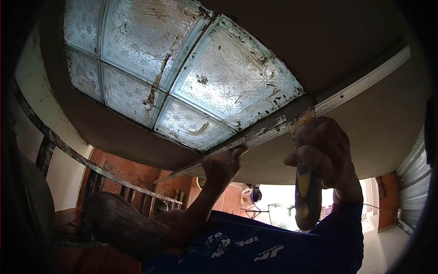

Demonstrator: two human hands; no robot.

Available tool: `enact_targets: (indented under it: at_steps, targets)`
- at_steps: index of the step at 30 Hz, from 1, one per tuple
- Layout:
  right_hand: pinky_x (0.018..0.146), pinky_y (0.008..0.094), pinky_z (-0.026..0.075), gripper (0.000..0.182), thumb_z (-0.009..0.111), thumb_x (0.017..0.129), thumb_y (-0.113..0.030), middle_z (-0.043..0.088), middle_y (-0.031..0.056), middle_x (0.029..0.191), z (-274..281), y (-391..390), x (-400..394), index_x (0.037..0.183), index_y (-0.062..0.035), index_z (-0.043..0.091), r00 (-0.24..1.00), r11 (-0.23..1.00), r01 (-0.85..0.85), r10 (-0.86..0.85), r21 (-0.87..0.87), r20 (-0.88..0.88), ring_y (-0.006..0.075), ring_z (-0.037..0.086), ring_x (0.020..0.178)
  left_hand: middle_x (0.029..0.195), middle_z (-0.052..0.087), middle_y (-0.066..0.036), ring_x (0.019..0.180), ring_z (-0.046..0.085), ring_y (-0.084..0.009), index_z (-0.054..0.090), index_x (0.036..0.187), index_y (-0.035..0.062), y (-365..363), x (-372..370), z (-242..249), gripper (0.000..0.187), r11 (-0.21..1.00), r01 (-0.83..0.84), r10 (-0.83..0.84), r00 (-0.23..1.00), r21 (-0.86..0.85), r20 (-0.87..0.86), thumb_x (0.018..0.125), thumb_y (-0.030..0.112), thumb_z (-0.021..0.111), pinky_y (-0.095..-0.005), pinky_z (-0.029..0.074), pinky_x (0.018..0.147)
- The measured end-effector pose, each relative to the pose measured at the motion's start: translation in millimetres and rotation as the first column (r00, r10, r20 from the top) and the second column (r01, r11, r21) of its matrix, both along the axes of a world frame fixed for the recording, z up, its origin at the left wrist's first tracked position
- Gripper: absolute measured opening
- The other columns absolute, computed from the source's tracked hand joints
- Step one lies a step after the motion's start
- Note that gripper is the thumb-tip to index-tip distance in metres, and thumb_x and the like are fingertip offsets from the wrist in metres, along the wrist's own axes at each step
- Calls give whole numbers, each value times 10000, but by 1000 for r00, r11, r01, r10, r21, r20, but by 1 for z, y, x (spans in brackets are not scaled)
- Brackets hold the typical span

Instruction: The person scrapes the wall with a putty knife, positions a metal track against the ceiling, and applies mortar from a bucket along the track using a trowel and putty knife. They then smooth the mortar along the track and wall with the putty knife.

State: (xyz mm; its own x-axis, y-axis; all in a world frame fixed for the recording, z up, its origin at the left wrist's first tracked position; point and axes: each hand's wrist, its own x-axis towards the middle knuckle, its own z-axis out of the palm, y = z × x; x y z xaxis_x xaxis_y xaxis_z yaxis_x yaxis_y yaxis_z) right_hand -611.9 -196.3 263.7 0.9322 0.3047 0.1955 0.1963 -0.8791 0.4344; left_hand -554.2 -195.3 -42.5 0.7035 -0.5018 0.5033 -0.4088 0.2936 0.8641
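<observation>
A long pale metal straightedge [365,82] runs on a slant across the brown plaster, along the edge of a glass block panel [223,73]. The fingers of my left hand [222,166] are closed on its lower edge, with the thumb along it. My right hand [325,153] grips a putty knife, its dark handle with yellow inserts [308,198] pointing down toward my body. The knife's blade [302,121], crusted with tan plaster, overlaps the straightedge. Dark plaster smears and crumbs dot the glass blocks.
Brown plaster [360,137] surrounds the panel. A curved metal railing [105,171] passes on the left near a bent leg [121,219]. Behind are an orange wall [130,166], a bright opening [278,196], and corrugated sheeting [415,169] at far right.
</observation>
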Motion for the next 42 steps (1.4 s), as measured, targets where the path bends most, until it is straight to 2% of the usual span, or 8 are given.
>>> enact_targets:
  at_steps: [6, 10, 16, 19, 22, 28, 31, 42]
  targets:
    - [607, 364, 552, 303, 785, 817, -234, 597, 100, 861, -2, 10, 4, 878, -103, 519, 1000, 998, 3, -4, -68, -20, 219, 606, 706, 400, 458, -61, 307, 381, -200, 598, 467, 117, -2, 1, 11, 485, 988, -79, 72, 995, -129, -64, 874, 311, 775, -339, 300, 372]
    - [608, 371, 553, 287, 769, 833, -250, 603, 92, 851, -6, 7, 0, 840, -105, 521, 1000, 994, -1, 3, -112, 22, 210, 597, 675, 539, 591, 3, 443, 570, -144, 745, 860, 183, 9, 5, 1, 34, 995, 57, -67, 990, 82, 124, 892, 174, 739, -288, 432, 416]
    - [551, 328, 528, 250, 765, 793, -336, 623, 33, 715, -3, 25, -2, 816, -140, 612, 969, 994, -103, 111, -48, 220, 184, 617, 653, 546, 591, 3, 438, 565, -145, 752, 891, 192, 6, 6, -1, 21, 999, 31, -36, 985, 30, 170, 885, 174, 744, -287, 437, 417]
    - [535, 327, 514, 296, 802, 727, -339, 621, 35, 720, -6, 19, 0, 836, -132, 621, 947, 980, -194, 175, 47, 270, 182, 610, 640, 411, 458, -45, 318, 404, -210, 623, 505, 132, 1, 3, 4, 447, 999, -25, 28, 997, -48, 68, 891, 315, 755, -350, 300, 366]
    - [529, 332, 508, 346, 833, 688, -321, 625, 52, 758, -7, 6, 8, 844, -113, 606, 965, 983, -167, 147, 74, 217, 178, 593, 627, 552, 597, -1, 439, 569, -147, 755, 921, 197, 8, 8, 2, 40, 999, 13, -21, 975, 36, 220, 892, 176, 738, -286, 437, 419]
    - [559, 343, 511, 366, 860, 678, -241, 630, 83, 835, -2, -3, 11, 835, -75, 575, 996, 995, -68, 62, 71, 71, 200, 606, 670, 405, 447, -49, 307, 369, -203, 628, 509, 133, 1, 4, 9, 446, 994, -6, 1, 999, -110, -44, 897, 311, 756, -340, 293, 363]
    - [564, 348, 512, 381, 862, 679, -240, 625, 85, 830, -2, -6, 10, 860, -79, 569, 997, 996, -23, 16, 88, 78, 210, 607, 679, 546, 593, -3, 434, 571, -152, 753, 899, 195, 8, 8, -1, 14, 997, 45, -58, 979, 69, 196, 893, 193, 740, -293, 433, 413]
    - [563, 344, 524, 301, 822, 742, -258, 627, 83, 795, 1, 27, 10, 849, -92, 595, 993, 999, -48, 49, -8, 111, 238, 634, 678, 480, 537, -30, 357, 476, -186, 672, 655, 172, 3, 5, 6, 279, 998, -56, 60, 993, -41, 101, 901, 282, 741, -336, 355, 371]
